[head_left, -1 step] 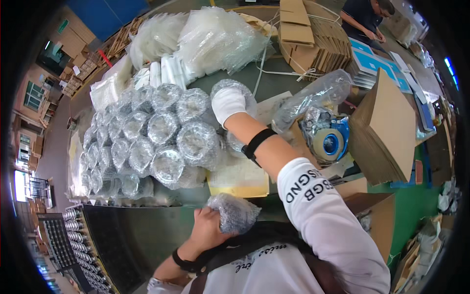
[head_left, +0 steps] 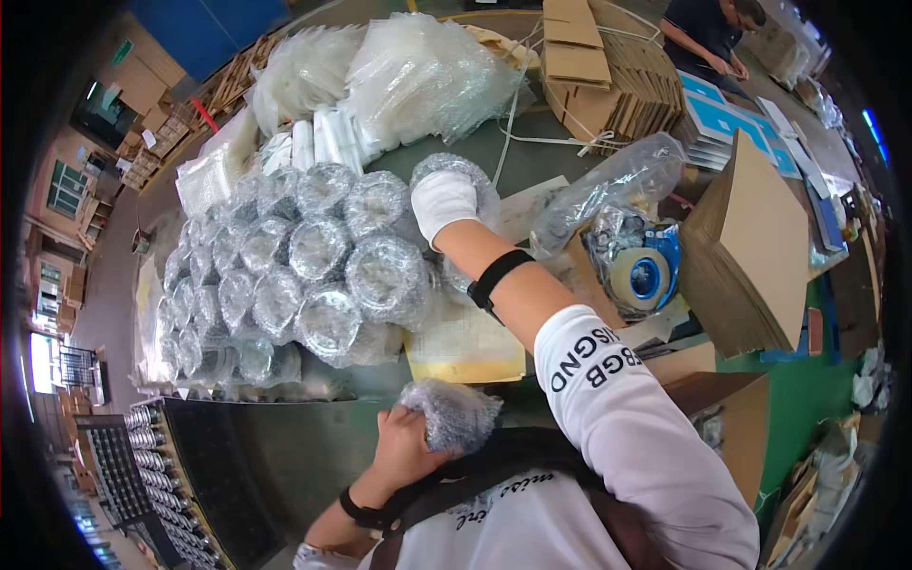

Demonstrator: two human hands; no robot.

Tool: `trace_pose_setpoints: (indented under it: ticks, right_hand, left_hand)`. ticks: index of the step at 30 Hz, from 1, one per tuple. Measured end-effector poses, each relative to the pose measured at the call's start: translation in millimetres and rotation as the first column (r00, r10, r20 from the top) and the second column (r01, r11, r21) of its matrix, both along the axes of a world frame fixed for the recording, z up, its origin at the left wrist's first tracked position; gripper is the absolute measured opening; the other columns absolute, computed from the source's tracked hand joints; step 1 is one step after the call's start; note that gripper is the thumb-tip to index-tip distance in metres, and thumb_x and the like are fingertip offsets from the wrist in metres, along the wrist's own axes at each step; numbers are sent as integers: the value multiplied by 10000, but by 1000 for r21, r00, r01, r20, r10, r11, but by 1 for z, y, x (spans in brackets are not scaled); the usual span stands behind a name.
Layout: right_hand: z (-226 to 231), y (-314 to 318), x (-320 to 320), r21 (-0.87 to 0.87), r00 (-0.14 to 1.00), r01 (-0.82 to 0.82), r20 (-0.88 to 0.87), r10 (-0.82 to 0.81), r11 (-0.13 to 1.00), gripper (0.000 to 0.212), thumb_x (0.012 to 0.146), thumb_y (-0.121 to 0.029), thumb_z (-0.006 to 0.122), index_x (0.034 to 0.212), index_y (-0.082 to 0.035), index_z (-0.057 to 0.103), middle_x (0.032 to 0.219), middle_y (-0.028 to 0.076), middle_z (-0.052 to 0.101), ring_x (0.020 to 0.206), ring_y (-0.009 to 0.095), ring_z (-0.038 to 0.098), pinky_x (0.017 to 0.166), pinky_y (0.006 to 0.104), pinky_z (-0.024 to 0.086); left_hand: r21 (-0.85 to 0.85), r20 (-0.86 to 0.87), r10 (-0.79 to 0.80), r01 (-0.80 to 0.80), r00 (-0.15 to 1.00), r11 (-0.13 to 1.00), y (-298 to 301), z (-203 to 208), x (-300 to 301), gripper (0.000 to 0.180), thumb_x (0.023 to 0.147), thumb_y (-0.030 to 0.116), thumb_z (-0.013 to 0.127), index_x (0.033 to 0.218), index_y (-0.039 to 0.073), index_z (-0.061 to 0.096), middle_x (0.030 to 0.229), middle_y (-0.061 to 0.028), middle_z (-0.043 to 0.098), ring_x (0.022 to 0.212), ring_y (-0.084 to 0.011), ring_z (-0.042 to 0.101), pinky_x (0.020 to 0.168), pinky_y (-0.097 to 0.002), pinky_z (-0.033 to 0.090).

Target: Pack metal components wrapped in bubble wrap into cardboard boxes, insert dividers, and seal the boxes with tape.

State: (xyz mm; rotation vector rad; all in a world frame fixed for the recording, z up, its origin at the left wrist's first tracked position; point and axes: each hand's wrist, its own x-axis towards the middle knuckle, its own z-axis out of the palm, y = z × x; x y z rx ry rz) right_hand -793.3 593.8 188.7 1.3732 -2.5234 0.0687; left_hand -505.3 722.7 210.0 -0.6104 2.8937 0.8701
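Close to my body, my left hand [head_left: 405, 445] is bare and closed around a bubble-wrapped bundle [head_left: 463, 416]; the wrap hides what is inside. My right hand [head_left: 444, 201], in a white glove, reaches out over the table onto a round bubble-wrapped piece [head_left: 454, 163]. Its fingers are hidden behind the back of the glove, so their grip does not show. Left of that hand, several more round bubble-wrapped pieces [head_left: 318, 249] lie stacked in rows with their ends facing me.
Clear bubble bags [head_left: 418, 76] are heaped behind the stack. A blue tape dispenser [head_left: 648, 275] sits to the right, near folded cardboard [head_left: 750, 247]. Yellowish paper [head_left: 465, 353] lies at the table's front edge. Another person [head_left: 708, 43] works at far right beside blue-and-white sheets [head_left: 727, 123].
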Motion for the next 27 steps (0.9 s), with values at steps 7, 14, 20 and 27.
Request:
trace_pose_setpoints:
  ticks: [7,14,20,27]
  right_hand:
    - [24,123,-100,-181,716,144,698,24,973,539,712,-474,742,912,24,703,906,235,687,866,362,677,775,434,546]
    - [63,498,12,-341,54,914,635,770,217,442,844,-203,694,1197,41,592,1101,102,662,981,178,624,889,327,488]
    - [37,779,104,-46,81,973,986,147,-226,273,846,-73,656,1100,25,639,1014,106,692,894,192,677,780,324,553]
    - [-163,897,97,656,-97,736,346,-933,167,320,816,-289,635,1035,-67,707,1114,157,679,1062,330,641,896,413,523]
  left_hand:
    - [522,0,267,-228,964,822,-2,-47,0,440,657,115,832,1043,4,654,955,-97,703,884,-210,662,837,-330,505]
    - [638,195,131,-227,972,736,23,-57,-57,491,693,55,792,1135,-42,599,1068,-129,659,970,-215,620,899,-349,472]
    - [480,208,-234,109,950,871,93,-41,-140,524,687,57,795,1153,-30,571,1046,-119,651,921,-216,615,862,-336,478]
    - [492,170,-264,150,949,857,239,35,-190,517,667,8,786,1133,-19,563,1037,-95,637,919,-182,599,859,-328,473]
